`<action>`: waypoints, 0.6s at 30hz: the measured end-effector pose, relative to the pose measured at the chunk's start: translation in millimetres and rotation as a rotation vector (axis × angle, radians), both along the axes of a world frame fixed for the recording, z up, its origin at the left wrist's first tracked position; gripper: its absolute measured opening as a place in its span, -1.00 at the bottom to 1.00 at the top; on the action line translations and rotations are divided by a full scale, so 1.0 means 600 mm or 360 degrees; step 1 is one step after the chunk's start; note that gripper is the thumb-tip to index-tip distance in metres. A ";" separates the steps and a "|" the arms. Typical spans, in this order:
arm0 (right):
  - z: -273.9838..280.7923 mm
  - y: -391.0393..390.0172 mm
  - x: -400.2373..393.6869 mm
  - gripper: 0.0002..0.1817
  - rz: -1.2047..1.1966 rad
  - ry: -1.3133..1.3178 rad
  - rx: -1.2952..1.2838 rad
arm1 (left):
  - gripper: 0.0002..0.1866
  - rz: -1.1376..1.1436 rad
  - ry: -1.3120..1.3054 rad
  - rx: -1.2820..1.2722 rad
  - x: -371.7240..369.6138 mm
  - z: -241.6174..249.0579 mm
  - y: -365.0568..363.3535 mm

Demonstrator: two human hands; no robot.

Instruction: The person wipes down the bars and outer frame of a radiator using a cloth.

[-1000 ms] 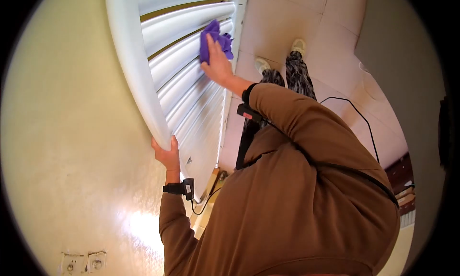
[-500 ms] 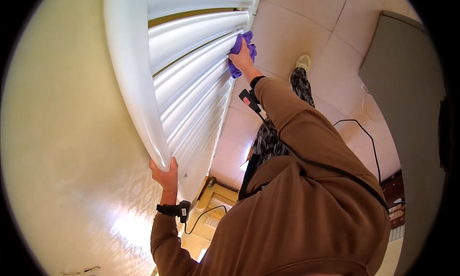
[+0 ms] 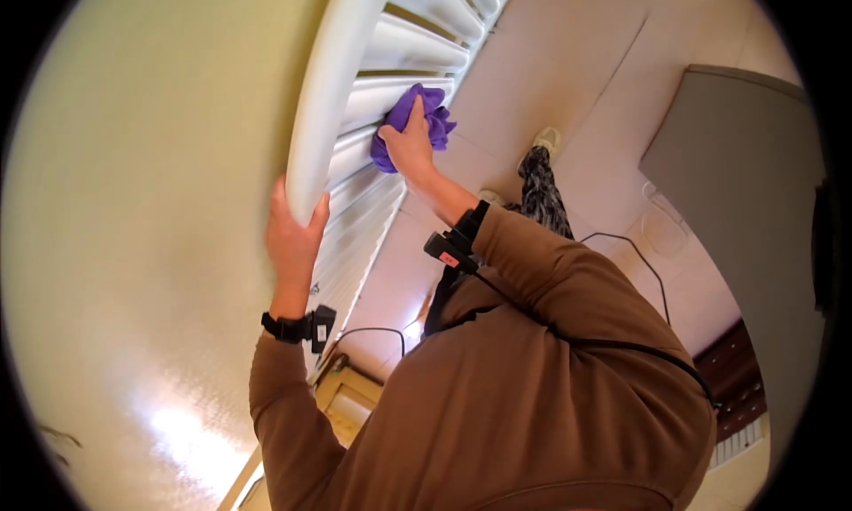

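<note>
A white radiator (image 3: 333, 76) with rounded columns stands along the wall. My left hand (image 3: 295, 236) is closed around the near end of its smooth top, thumb on one side and fingers on the other. My right hand (image 3: 411, 152) grips a bunched purple cloth (image 3: 437, 128) and presses it against the front of the columns. Part of the cloth lies hidden under the palm and fingers. Each wrist wears a black strap with a small box and a cable.
A pale wall (image 3: 160, 200) rises behind the radiator at left. Pinkish floor tiles (image 3: 568, 58) lie below. A grey panel-like piece of furniture (image 3: 737, 183) stands at right. A black cable (image 3: 643, 258) loops near my body, and a dark red item (image 3: 735, 373) sits lower right.
My right hand has moved with the cloth down and left in view, closer to my left hand. The view has shifted, and the left hand, still on the radiator, appears higher.
</note>
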State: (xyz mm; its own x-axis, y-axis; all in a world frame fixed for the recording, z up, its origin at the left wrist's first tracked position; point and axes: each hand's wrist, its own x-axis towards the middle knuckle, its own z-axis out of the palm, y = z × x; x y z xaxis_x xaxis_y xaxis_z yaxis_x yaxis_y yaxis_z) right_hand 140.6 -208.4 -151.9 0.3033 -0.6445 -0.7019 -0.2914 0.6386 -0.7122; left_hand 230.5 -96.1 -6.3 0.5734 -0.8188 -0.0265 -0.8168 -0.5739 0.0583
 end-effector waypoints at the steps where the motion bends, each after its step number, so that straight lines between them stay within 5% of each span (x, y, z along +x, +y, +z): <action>1: 0.015 0.007 0.000 -0.09 -0.0093 -0.0164 -0.0057 | -0.35 -0.0042 -0.0021 -0.0004 -0.004 0.005 -0.005; 4: 0.076 0.025 -0.009 -0.11 -0.0251 -0.0452 -0.0115 | -0.41 -0.0122 -0.0027 -0.0080 -0.004 0.022 -0.015; 7: 0.178 0.021 -0.065 -0.22 -0.0233 -0.1026 0.0245 | -0.42 -0.0229 0.0010 -0.0197 0.000 0.037 -0.023; 12: 0.164 0.030 -0.164 -0.37 0.0138 -0.1101 0.0325 | -0.41 -0.0323 0.0154 -0.0437 -0.001 0.057 -0.029; 16: 0.172 0.041 -0.218 -0.46 -0.0155 -0.1247 0.0711 | -0.48 -0.0506 0.0315 -0.0990 -0.025 0.038 0.000; 18: 0.188 0.050 -0.245 -0.44 -0.0200 -0.1336 0.0777 | -0.50 -0.0575 0.0362 -0.0850 -0.056 0.025 0.035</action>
